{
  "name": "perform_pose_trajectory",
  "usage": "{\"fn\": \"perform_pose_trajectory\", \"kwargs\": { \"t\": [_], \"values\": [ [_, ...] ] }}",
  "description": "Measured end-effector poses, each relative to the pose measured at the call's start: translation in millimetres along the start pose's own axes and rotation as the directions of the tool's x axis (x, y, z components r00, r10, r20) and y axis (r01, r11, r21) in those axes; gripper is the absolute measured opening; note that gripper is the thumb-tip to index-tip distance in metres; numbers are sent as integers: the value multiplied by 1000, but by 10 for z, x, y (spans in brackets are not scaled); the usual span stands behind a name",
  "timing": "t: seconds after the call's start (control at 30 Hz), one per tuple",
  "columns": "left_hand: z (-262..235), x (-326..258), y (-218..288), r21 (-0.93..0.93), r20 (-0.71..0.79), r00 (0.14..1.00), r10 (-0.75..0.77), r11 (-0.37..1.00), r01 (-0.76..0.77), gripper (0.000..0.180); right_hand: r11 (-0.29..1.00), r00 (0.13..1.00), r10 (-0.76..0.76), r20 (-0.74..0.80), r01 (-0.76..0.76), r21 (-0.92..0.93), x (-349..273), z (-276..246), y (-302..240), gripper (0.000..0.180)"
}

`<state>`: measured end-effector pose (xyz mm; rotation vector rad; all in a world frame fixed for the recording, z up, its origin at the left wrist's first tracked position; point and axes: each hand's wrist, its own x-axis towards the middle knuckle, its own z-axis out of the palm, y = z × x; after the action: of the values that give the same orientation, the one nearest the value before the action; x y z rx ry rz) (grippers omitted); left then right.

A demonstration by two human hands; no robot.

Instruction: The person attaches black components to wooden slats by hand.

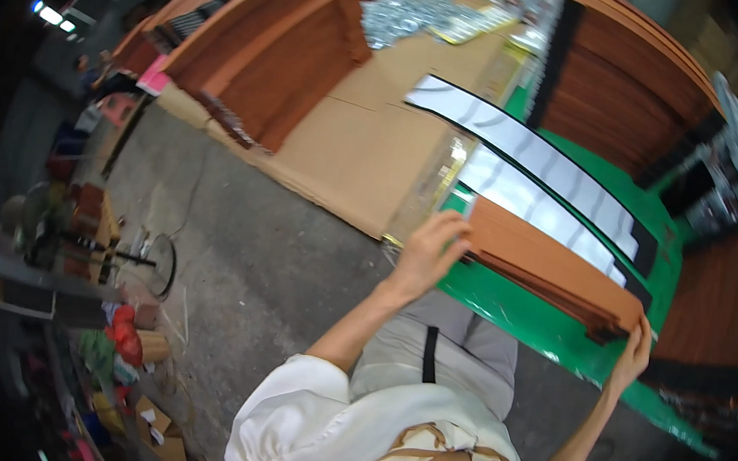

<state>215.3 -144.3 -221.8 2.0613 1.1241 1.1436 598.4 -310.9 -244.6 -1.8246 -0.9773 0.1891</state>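
At the green-covered table (511, 306), we held a stack of brown strips (551, 257) by its ends, left-hand fingers (450, 224) and right-hand fingers (640, 339) closed on it. Evening it seemed the step; moving it called for level ends. White strips (526, 193) crowded its far side, a brown panel (723, 292) the right.

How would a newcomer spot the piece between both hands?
Find the green surface before the person. Near its front edge, between the left hand and right hand, is a long orange-brown layered piece. Its plain brown top sets it apart from the two glossy white strips beyond.
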Motion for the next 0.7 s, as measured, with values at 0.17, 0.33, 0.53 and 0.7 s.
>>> {"fn": "perform_pose_trajectory", "kwargs": {
  "t": [0.17, 0.33, 0.53, 0.7],
  "values": [
    [-539, 245, -111, 206, -51, 987, 155, 968, -142, 34, 983, 996, 83, -35, -76, 167, -53, -74, 244, 34],
    [-2105, 899, -580, 837, -268, 903, 337, 545, 45, 45, 967, 962, 158, -224, -104, 234, 14, -168, -52, 34],
    [-3165, 988, -1244, 672, -626, 773, 99, 570, 472, 47, 965, 937, 168, -307, -92, 247, 108, -107, -37, 30],
    [-3001, 975, -1164, 805, -396, 903, 164, 535, 256, 41, 965, 944, 160, -288, -89, 245, 139, -28, -32, 26]
  ]
}}
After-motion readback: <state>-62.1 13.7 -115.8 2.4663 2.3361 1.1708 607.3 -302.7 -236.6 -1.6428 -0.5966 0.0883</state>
